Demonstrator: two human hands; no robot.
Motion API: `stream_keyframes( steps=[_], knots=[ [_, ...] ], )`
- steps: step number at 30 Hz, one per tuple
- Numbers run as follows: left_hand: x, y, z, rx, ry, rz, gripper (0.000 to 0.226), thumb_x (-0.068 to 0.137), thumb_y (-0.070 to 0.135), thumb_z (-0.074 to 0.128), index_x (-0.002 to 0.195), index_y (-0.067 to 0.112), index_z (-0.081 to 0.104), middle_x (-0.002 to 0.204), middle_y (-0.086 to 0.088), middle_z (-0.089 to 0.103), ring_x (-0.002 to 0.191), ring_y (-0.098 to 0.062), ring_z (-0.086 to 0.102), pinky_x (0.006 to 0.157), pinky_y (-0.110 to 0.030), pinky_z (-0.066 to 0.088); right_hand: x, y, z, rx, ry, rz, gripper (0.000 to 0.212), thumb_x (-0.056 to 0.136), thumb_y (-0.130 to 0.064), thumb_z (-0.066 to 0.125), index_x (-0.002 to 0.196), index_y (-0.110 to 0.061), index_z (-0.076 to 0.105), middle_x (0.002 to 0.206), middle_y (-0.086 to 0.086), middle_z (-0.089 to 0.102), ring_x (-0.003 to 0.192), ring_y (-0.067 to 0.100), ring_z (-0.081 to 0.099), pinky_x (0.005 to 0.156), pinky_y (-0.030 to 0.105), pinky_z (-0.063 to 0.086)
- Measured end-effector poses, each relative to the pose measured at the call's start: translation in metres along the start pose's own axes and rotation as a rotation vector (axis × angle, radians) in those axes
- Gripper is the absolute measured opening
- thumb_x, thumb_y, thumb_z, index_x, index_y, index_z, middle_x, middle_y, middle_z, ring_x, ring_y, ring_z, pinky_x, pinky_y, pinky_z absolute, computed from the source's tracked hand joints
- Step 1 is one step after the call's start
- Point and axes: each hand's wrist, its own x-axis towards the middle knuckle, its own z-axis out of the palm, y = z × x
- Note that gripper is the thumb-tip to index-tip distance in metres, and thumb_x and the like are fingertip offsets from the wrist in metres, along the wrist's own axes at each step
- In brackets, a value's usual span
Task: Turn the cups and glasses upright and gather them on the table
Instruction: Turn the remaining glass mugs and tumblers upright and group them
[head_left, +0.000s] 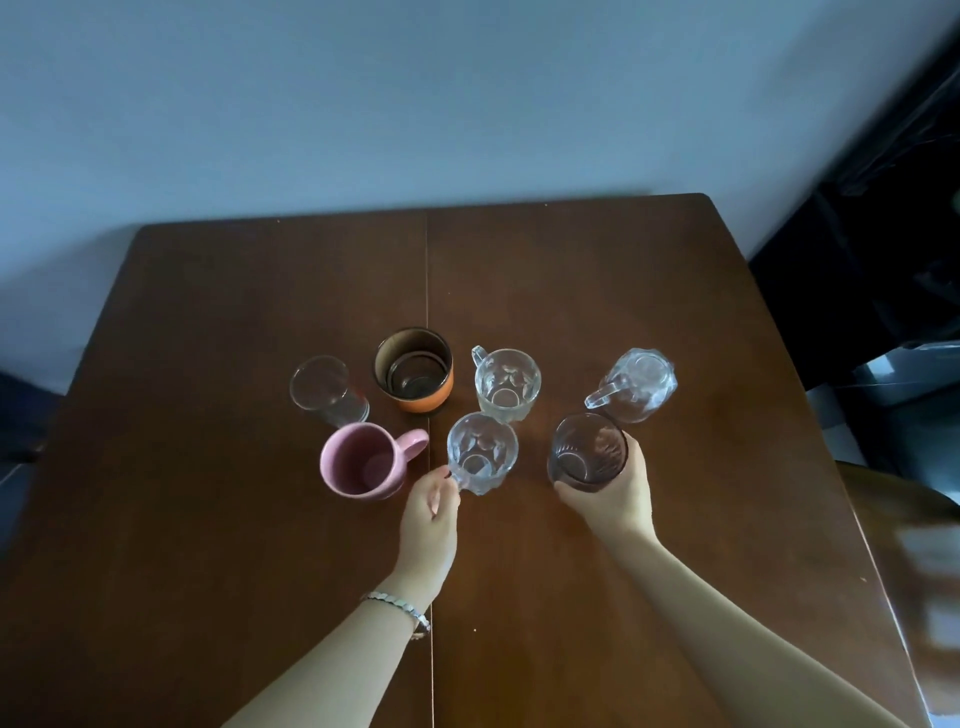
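Several cups stand clustered mid-table (519, 571). My left hand (428, 512) grips the handle of an upright clear glass mug (482, 452). My right hand (615, 493) wraps the near side of an upright dark tinted glass (587, 452). Behind them stand a clear tumbler (324, 389), an orange-banded cup (414, 370) and a second clear mug (506, 384), all mouth up. A pink mug (363, 462) sits upright at the left, handle pointing right. At the right, a third clear mug (636, 384) is upside down, base up.
The brown wooden table has a centre seam (428, 270) and its far edge meets a pale wall. A dark object and a chair fill the right side beyond the table edge (810, 405). A bracelet circles my left wrist (400, 608).
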Motion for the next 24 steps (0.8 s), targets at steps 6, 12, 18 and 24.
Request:
stream_keyframes(
  steps=[6, 12, 18, 24],
  knots=[
    [-0.002, -0.009, -0.009, 0.184, -0.090, 0.087, 0.029, 0.097, 0.015, 0.042, 0.121, 0.003, 0.053, 0.132, -0.010, 0.057, 0.122, -0.019, 0.054, 0.105, -0.031, 0.042, 0.001, -0.002, 0.016, -0.003, 0.035, -0.007, 0.079, 0.058, -0.005, 0.084, 0.126, -0.012, 0.045, 0.123, 0.007, 0.053, 0.112, 0.019, 0.052, 0.092, 0.023, 0.037],
    [-0.014, 0.002, -0.003, 0.488, -0.006, 0.292, 0.051, 0.087, 0.008, 0.060, 0.134, 0.007, 0.038, 0.138, -0.010, 0.047, 0.130, -0.023, 0.048, 0.099, -0.025, 0.047, 0.004, -0.003, -0.007, -0.269, -0.207, -0.024, 0.090, 0.069, 0.000, 0.074, 0.144, -0.009, 0.024, 0.140, 0.008, 0.036, 0.128, 0.021, 0.042, 0.093, 0.017, 0.032],
    [-0.003, 0.048, 0.010, 0.882, 0.007, 0.555, 0.073, 0.087, 0.033, 0.060, 0.146, 0.010, 0.024, 0.156, -0.008, 0.025, 0.145, -0.021, 0.025, 0.115, -0.029, 0.034, 0.038, -0.036, -0.065, -0.542, 0.034, -0.320, 0.075, 0.069, 0.009, 0.059, 0.138, -0.014, 0.040, 0.133, 0.015, 0.040, 0.121, 0.033, 0.036, 0.106, 0.041, 0.033],
    [0.011, 0.052, 0.016, 1.050, -0.025, 0.509, 0.074, 0.088, 0.041, 0.056, 0.146, 0.009, 0.024, 0.154, -0.007, 0.033, 0.141, -0.019, 0.032, 0.112, -0.025, 0.033, 0.104, -0.073, -0.053, -1.146, -0.327, -0.187, 0.094, 0.063, -0.032, 0.080, 0.141, -0.038, 0.027, 0.143, 0.003, 0.028, 0.125, 0.031, 0.037, 0.093, 0.040, 0.045]
  ],
)
